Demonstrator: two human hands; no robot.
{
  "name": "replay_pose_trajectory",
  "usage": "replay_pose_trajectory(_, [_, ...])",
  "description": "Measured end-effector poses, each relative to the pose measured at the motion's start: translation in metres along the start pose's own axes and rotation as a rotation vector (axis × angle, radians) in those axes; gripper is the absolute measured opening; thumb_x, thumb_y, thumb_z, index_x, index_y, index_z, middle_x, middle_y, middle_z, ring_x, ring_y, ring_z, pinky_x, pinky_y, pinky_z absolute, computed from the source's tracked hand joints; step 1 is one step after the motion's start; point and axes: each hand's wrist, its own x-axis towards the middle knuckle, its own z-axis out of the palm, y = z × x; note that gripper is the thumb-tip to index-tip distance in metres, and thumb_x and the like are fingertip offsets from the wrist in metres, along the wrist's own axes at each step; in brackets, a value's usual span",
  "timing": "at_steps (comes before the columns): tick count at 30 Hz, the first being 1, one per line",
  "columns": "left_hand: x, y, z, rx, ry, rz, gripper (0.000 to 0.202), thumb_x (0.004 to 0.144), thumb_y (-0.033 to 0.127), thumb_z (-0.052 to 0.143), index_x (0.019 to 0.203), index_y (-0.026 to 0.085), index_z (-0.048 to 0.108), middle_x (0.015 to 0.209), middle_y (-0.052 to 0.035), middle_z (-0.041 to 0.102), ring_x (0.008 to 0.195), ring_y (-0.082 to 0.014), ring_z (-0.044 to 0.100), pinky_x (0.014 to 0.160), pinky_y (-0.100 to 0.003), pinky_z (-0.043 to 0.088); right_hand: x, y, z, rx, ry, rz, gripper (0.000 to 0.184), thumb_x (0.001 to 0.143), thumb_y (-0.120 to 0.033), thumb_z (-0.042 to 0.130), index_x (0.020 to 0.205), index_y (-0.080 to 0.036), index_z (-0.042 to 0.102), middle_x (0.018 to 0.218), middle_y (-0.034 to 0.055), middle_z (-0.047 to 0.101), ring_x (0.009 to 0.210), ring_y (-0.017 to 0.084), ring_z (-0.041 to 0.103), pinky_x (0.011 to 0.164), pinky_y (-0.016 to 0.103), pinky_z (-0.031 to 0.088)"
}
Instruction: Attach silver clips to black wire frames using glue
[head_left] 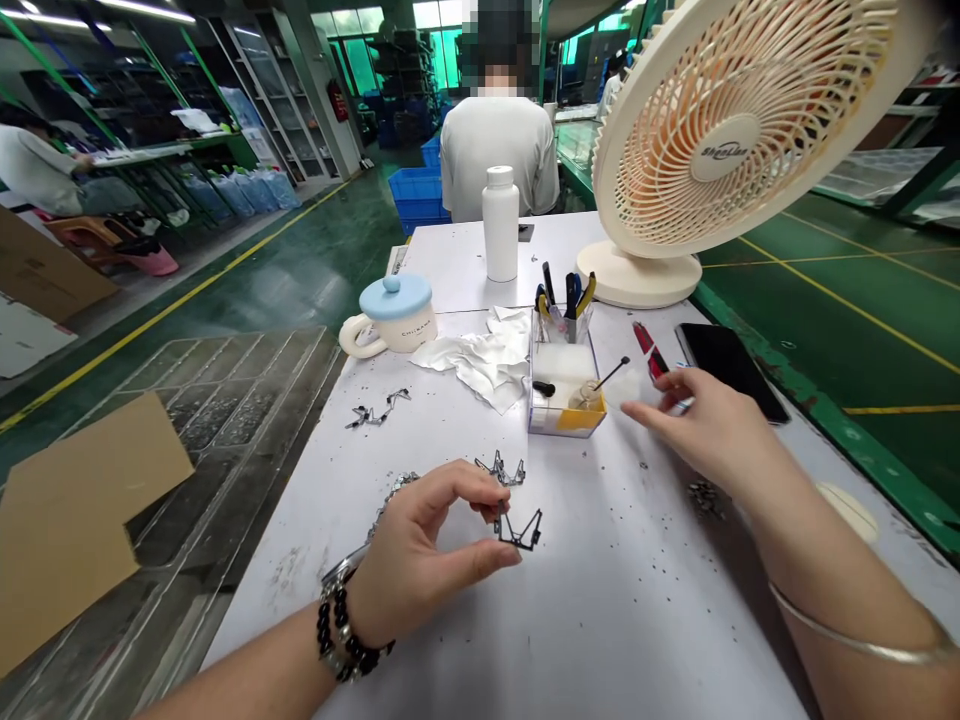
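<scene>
Metal bangle (877, 652) circles my right forearm. Left hand (420, 540) pinches black frame (517, 543) between thumb and forefinger, above table (570, 590). Right hand (712, 425): fingers curved beside red tool (650, 352); whether pinching anything, I cannot tell. Judged step: steadying frame, reaching right; next move calls for firm left pinch.

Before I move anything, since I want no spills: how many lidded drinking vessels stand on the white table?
2: a tall white cylindrical bottle, farther back than the clear plastic box, and a cream mug with a light-blue lid, left of the crumpled white cloth.
</scene>
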Motion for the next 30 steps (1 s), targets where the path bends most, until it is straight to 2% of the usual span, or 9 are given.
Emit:
replay_pose_trajectory(4, [-0.002, 0.005, 0.004, -0.014, -0.007, -0.012, 0.025, 0.072, 0.016, 0.072, 0.094, 0.022, 0.061, 0.084, -0.0015, 0.059, 0.078, -0.0128, 0.056, 0.073, -0.028, 0.048, 0.012, -0.003, 0.021, 0.200, 0.090, -0.015, 0.033, 0.056, -0.046, 0.073, 0.066, -0.020, 0.056, 0.073, 0.0048, 0.059, 0.076, 0.026, 0.056, 0.066, 0.037, 0.038])
replay_pose_trajectory(8, [-0.003, 0.009, 0.005, -0.015, 0.000, -0.021, 0.024, 0.072, 0.015, 0.073, 0.093, 0.020, 0.062, 0.082, -0.0020, 0.059, 0.077, -0.0129, 0.056, 0.072, -0.028, 0.048, 0.002, -0.016, 0.001, 0.538, 0.147, 0.011, 0.027, 0.071, -0.046, 0.062, 0.071, -0.023, 0.047, 0.075, 0.0016, 0.058, 0.071, 0.021, 0.059, 0.062, 0.035, 0.045])
replay_pose_trajectory(10, [-0.003, 0.010, 0.005, -0.013, -0.004, -0.014, 0.025, 0.071, 0.016, 0.073, 0.093, 0.019, 0.062, 0.082, -0.0031, 0.060, 0.077, -0.0135, 0.057, 0.072, -0.028, 0.049, -0.007, -0.024, -0.017, 0.802, 0.108, 0.027, 0.021, 0.080, -0.043, 0.056, 0.079, -0.024, 0.049, 0.086, 0.0021, 0.060, 0.075, 0.017, 0.060, 0.063, 0.032, 0.048])
replay_pose_trajectory(12, [-0.002, 0.010, 0.005, -0.006, -0.011, -0.010, 0.026, 0.070, 0.016, 0.074, 0.094, 0.018, 0.063, 0.082, -0.0043, 0.061, 0.077, -0.0142, 0.057, 0.072, -0.029, 0.049, -0.017, -0.032, -0.032, 1.284, 0.175, 0.106, 0.018, 0.078, -0.037, 0.065, 0.080, -0.023, 0.054, 0.074, -0.0011, 0.056, 0.065, 0.011, 0.055, 0.062, 0.027, 0.048])
replay_pose_trajectory(14, [-0.002, 0.008, 0.006, 0.004, -0.022, -0.011, 0.026, 0.069, 0.017, 0.075, 0.093, 0.017, 0.064, 0.083, -0.0055, 0.062, 0.076, -0.0150, 0.058, 0.071, -0.030, 0.050, -0.029, -0.039, -0.040, 1.587, 0.184, 0.163, 0.019, 0.077, -0.037, 0.068, 0.078, -0.022, 0.056, 0.062, -0.0050, 0.045, 0.055, 0.007, 0.046, 0.069, 0.025, 0.049])
replay_pose_trajectory(18, [-0.002, 0.007, 0.007, 0.009, -0.091, -0.028, 0.029, 0.067, 0.015, 0.076, 0.094, 0.016, 0.065, 0.085, -0.0078, 0.065, 0.078, -0.0168, 0.060, 0.072, -0.031, 0.052, -0.061, -0.051, -0.034, 1.479, 0.011, 0.192, 0.019, 0.076, -0.039, 0.069, 0.083, -0.023, 0.062, 0.077, -0.0013, 0.053, 0.068, 0.011, 0.051, 0.076, 0.028, 0.050])
replay_pose_trajectory(20, [-0.002, 0.008, 0.006, 0.008, -0.126, -0.029, 0.032, 0.066, 0.014, 0.077, 0.096, 0.016, 0.065, 0.088, -0.0084, 0.065, 0.079, -0.0172, 0.062, 0.073, -0.031, 0.053, -0.077, -0.056, -0.028, 1.372, -0.159, 0.088, 0.022, 0.074, -0.043, 0.068, 0.082, -0.024, 0.062, 0.081, 0.0013, 0.054, 0.073, 0.015, 0.051, 0.069, 0.030, 0.049])
replay_pose_trajectory(22, [-0.001, 0.011, 0.006, 0.021, -0.173, -0.008, 0.035, 0.065, 0.013, 0.078, 0.097, 0.015, 0.066, 0.089, -0.0090, 0.066, 0.080, -0.0173, 0.062, 0.074, -0.029, 0.053, -0.090, -0.061, -0.023, 1.322, -0.286, -0.020, 0.024, 0.074, -0.047, 0.067, 0.075, -0.025, 0.058, 0.070, 0.0016, 0.049, 0.067, 0.016, 0.046, 0.059, 0.030, 0.045])
replay_pose_trajectory(30, [0.003, 0.018, 0.006, 0.055, -0.338, 0.014, 0.039, 0.062, 0.011, 0.079, 0.099, 0.014, 0.067, 0.088, -0.0104, 0.067, 0.081, -0.0187, 0.062, 0.077, -0.029, 0.052, -0.106, -0.073, -0.017, 1.318, -0.388, 0.003, 0.023, 0.073, -0.042, 0.069, 0.071, -0.025, 0.053, 0.068, 0.0027, 0.047, 0.061, 0.015, 0.044, 0.046, 0.028, 0.034])
